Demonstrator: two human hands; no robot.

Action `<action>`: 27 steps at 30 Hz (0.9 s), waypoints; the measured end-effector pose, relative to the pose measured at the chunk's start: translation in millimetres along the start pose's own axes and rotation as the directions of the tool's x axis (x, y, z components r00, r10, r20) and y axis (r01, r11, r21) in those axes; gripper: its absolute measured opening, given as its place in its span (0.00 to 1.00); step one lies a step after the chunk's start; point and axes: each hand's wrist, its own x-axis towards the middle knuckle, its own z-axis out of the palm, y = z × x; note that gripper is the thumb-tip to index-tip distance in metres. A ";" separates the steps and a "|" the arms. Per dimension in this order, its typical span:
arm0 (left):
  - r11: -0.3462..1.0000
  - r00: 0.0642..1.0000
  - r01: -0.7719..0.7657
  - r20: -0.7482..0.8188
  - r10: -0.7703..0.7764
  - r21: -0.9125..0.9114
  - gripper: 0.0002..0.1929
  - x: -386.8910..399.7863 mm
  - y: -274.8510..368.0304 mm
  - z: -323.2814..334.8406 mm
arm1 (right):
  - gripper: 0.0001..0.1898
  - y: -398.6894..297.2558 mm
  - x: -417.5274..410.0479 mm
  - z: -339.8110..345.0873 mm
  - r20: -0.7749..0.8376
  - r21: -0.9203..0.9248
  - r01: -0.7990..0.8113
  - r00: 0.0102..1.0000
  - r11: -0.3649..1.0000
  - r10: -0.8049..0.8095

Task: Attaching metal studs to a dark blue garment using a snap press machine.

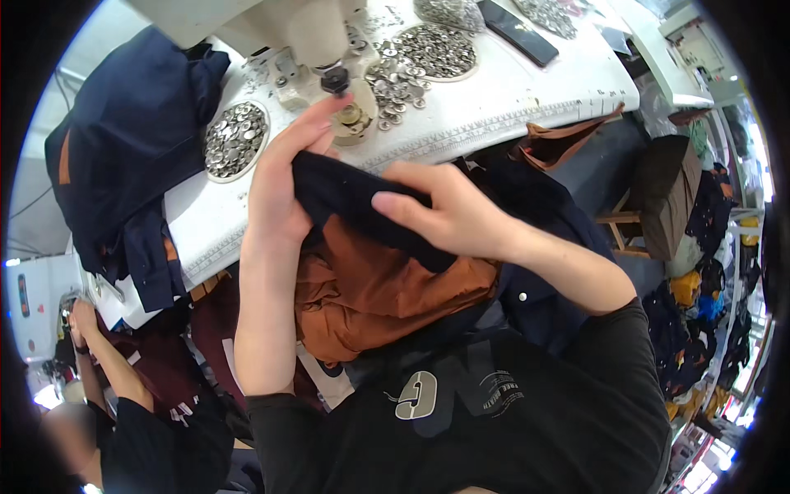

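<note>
My left hand (278, 179) is raised at the press, one finger stretched to the gap between the black upper punch (335, 80) and the round lower die (349, 115). The navy band of a garment (352, 191) runs into its palm; some of its fingers are hidden. My right hand (444, 207) grips the same band farther along, thumb on top. Below the band, the garment's rust-orange lining (395, 290) bunches against my body. Whether a snap part sits on the die under my fingertip cannot be made out.
Metal snap parts fill a left dish (237, 141) and a right dish (437, 52), with loose ones (395, 89) beside the die. A phone (517, 32) lies at the back. Navy garments (136, 136) are heaped left. A ruler strip (432, 137) follows the table edge. Another person (166, 432) works at left.
</note>
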 end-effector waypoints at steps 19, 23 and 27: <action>0.999 0.986 -0.017 0.164 0.024 -0.041 0.33 -6.7 2.9 -6.3 | 0.11 22.2 -52.5 47.8 -0.118 0.181 0.101 0.990 0.978 -0.081; 0.996 0.990 -0.037 0.131 0.048 -0.086 0.32 -4.4 -1.0 -5.2 | 0.12 24.0 -50.4 43.9 -0.072 0.206 0.082 0.995 0.975 -0.069; 0.999 0.998 -0.028 0.058 0.026 0.028 0.32 -14.1 -7.7 4.5 | 0.16 29.2 -42.4 1.0 0.041 0.059 0.131 0.990 0.990 -0.133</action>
